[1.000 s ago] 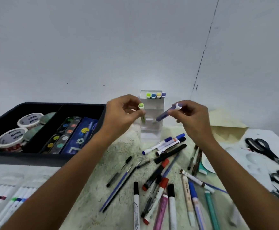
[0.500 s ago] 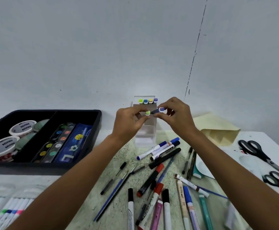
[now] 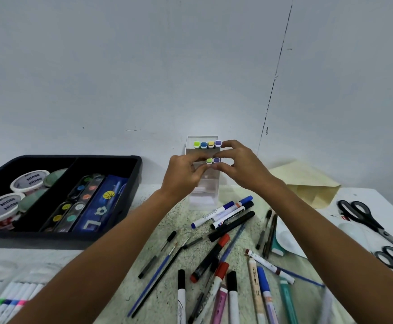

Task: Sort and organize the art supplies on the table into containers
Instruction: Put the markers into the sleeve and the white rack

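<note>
Both hands now together at the clear holder (image 3: 202, 181) mid-frame, left hand (image 3: 183, 176) pinching green-capped marker (image 3: 209, 160), right hand (image 3: 242, 169) pinching purple-capped marker (image 3: 217, 159), tubs (image 3: 29, 182) reading "Ninso" at left in black tray (image 3: 111, 232)

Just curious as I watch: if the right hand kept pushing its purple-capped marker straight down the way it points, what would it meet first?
Most likely the inside of the clear marker holder, beside the green-capped marker in the left hand. The right hand holds the purple-capped marker in the holder's front row, though depth is unclear.
</note>
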`<state>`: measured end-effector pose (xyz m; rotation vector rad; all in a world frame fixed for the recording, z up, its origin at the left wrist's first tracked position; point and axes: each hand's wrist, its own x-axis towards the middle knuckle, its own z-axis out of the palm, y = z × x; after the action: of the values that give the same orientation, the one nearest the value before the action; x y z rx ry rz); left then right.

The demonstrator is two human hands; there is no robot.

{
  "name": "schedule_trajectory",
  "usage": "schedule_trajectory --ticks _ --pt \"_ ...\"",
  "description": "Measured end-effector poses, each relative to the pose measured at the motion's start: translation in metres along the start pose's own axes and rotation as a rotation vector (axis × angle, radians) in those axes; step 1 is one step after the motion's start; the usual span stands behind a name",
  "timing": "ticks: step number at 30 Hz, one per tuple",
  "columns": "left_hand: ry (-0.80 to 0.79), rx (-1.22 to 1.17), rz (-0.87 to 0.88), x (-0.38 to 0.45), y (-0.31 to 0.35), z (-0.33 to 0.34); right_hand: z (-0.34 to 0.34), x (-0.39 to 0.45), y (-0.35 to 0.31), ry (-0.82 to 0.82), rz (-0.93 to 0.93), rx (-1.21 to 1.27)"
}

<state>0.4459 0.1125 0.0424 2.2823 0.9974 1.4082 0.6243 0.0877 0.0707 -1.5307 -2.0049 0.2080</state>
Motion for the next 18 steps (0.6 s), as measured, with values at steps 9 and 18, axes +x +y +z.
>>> schedule_trajectory --ticks 9,18 --pt "-0.002 -0.011 -0.09 -0.0021 -0.0078 0.0064 0.0032 0.0018 0.0039 -0.043 -0.024 -0.156" --pt "0.006 -0.034 -0.117 -0.0024 -0.0118 0.008 0.0102 0.0054 0.0039 0.053 0.034 0.121"
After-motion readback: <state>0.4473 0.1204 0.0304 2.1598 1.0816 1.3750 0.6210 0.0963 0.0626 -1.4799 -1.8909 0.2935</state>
